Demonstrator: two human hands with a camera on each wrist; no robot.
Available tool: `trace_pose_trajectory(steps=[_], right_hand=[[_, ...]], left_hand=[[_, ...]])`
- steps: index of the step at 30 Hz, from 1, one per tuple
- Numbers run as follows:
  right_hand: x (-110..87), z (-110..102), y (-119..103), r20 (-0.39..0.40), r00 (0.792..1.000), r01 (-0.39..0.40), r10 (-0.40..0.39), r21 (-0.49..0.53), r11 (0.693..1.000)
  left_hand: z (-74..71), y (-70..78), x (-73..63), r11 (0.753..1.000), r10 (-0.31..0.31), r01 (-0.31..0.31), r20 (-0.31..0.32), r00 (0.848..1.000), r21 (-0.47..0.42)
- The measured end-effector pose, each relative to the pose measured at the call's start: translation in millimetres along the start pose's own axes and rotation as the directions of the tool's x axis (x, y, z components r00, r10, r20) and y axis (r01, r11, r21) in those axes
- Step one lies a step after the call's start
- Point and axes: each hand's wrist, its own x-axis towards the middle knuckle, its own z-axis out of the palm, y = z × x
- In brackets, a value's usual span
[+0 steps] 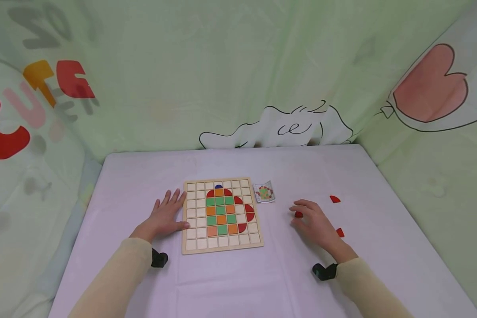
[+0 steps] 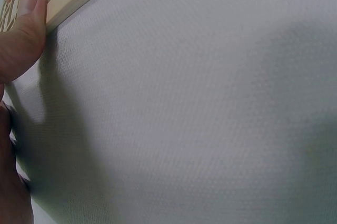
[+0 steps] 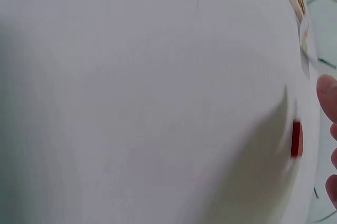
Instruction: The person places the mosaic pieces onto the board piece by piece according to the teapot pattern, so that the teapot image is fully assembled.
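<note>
A wooden grid board (image 1: 222,249) lies on the table, with green, orange, red and blue pieces set in some of its squares. My left hand (image 1: 164,216) rests at the board's left side, fingers spread; its thumb (image 2: 32,16) lies over the frame. To the right of the board, my right hand (image 1: 313,223) is above a red quarter-round piece (image 1: 298,214), fingers loosely bent. In the right wrist view that red piece (image 3: 297,139) lies on the table, apart from the visible thumb (image 3: 329,97).
A small printed card (image 1: 264,193) with a coloured pattern lies against the board's right edge. Two more red pieces lie farther right, a back piece (image 1: 335,199) and a front piece (image 1: 340,232) near my right wrist. Printed fabric (image 1: 238,79) hangs behind the table.
</note>
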Motion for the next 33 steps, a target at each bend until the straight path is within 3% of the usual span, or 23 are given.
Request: trace_pose_trajectory(steps=[4, 13, 26, 33], right_hand=[[-1.5, -7, 15, 0.003, 0.999, -0.050, 0.050, -0.014, 0.999], [4.9, -6, 30, 0.016, 0.998, -0.059, 0.060, -0.058, 0.997], [6.5, -6, 32, 0.040, 0.992, -0.117, 0.117, -0.013, 0.993], [7.2, -6, 29, 0.029, 0.995, -0.091, 0.090, 0.015, 0.996]], left_hand=[[0.2, 0.6, 1.2, 1.000, 0.000, 0.000, 0.005, 1.000, 0.002], [5.5, -4.2, 3.8, 1.000, -0.014, 0.014, 0.005, 1.000, -0.014], [2.5, -2.3, 4.2, 1.000, 0.007, -0.007, -0.009, 1.000, -0.008], [3.2, -2.5, 3.5, 1.000, 0.001, -0.001, -0.010, 1.000, 0.004]])
